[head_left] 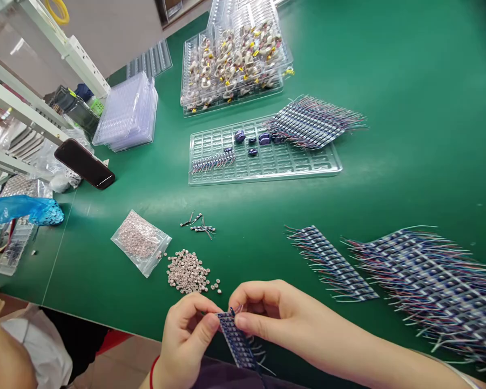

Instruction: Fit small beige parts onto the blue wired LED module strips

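Note:
Between both hands, just off the table's front edge, hangs a blue panel of small circuit boards (238,341) with thin wires along its side. My left hand (190,335) pinches its upper left corner between thumb and fingers. At the top right corner, my right hand (263,310) is closed with thumb and forefinger on the panel's edge and wires; whether a small part is also in that pinch is hidden. Right beyond the hands lies a heap of small round pinkish discs (187,272). A clear zip bag (141,243) holds more such discs.
Wired panels (429,286) are stacked at right, beside a single wired panel (334,265). A clear tray (263,162) carries more panels and dark round parts. Behind it, trays of wired parts (235,67) stand. A phone (85,163) leans at left, near a co-worker's arm (8,340).

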`<state>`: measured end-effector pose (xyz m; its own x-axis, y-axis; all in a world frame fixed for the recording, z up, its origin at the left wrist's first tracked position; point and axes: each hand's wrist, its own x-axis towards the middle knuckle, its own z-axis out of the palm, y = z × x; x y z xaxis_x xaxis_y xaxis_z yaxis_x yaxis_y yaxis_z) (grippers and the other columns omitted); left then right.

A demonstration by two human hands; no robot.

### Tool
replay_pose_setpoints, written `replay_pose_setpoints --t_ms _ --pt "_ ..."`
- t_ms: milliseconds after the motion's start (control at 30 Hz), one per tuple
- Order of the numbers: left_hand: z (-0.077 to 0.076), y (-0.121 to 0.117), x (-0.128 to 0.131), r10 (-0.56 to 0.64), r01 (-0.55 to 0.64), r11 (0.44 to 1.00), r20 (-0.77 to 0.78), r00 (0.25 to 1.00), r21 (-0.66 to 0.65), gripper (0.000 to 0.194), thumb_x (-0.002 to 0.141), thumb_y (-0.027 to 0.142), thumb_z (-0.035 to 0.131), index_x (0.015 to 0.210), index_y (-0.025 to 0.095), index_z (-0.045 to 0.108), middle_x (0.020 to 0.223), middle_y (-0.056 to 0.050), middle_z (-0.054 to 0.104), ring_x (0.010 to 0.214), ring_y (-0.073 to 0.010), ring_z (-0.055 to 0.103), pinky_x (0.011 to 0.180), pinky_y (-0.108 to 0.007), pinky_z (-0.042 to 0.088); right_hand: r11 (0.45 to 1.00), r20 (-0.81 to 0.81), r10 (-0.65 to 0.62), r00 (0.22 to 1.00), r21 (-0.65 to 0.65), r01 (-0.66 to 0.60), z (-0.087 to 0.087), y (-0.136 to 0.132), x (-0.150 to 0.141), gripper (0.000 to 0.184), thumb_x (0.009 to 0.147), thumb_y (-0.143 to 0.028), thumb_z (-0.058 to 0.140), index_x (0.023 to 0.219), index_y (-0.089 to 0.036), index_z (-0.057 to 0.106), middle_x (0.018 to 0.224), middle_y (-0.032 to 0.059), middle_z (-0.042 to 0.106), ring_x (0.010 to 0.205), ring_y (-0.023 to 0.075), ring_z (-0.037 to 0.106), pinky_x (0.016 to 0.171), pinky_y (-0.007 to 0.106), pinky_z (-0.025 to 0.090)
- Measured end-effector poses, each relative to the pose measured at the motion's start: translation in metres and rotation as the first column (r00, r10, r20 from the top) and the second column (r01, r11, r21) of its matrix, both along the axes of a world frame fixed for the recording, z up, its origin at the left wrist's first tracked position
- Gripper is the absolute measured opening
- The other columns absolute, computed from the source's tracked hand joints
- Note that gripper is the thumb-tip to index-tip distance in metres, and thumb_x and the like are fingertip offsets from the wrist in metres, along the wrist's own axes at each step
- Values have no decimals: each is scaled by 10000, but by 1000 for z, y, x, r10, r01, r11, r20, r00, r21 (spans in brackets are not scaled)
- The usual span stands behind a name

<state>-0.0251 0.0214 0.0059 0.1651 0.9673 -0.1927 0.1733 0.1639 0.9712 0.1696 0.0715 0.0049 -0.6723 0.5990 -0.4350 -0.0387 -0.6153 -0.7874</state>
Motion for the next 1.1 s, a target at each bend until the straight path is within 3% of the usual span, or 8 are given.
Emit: replay_pose_setpoints --t_ms 333,600,700,833,967,1100 --pt "6 3 4 27 -5 982 113 993 -189 213 871 354 662 797 167 732 719 -8 613 670 -103 594 646 -181 468 986 109 68 992 142 -84 2 0 2 202 763 -368 533 751 -169 570 700 4 487 683 166 402 636 291 329" --pt "2 4 7 149 -43 915 236 960 -402 278 771 425 754 754 149 730 652 -19 666 612 -120 630 594 -197 510 989 64 76 995 119 -83 2 -3 2 197 757 -361 548 768 -168 581 711 8 519 685 167 430 644 292 352" --pt "6 9 2 92 -46 949 133 987 -311 270 807 418 715 778 149 722 674 -24 678 633 -125 631 619 -205 508 990 68 66 996 123 -74 3 -2 3 226 767 -393 570 790 -169 590 712 4 518 679 162 436 632 285 363" --pt "19 37 -7 4 -13 999 -198 980 -46 211 886 335 609 821 157 701 703 -25 667 659 -133 611 638 -228 491 986 115 -10 993 168 -9 3 2 6 244 778 -421 583 796 -178 597 726 2 533 680 157 456 630 274 386" --pt "24 82 -11 14 147 959 -559 829 242 163 906 231 564 879 177 714 820 -41 696 743 -156 618 677 -260 477 980 142 -116 983 180 89 3 6 11 256 786 -448 598 778 -193 591 721 -3 538 681 158 484 632 267 416" --pt "18 103 -9 85 277 898 -751 655 343 210 904 180 568 1073 175 693 894 -59 678 811 -186 619 736 -307 493 968 173 -187 967 201 151 2 12 15 266 777 -469 616 759 -205 592 732 -1 553 696 165 510 652 269 442"
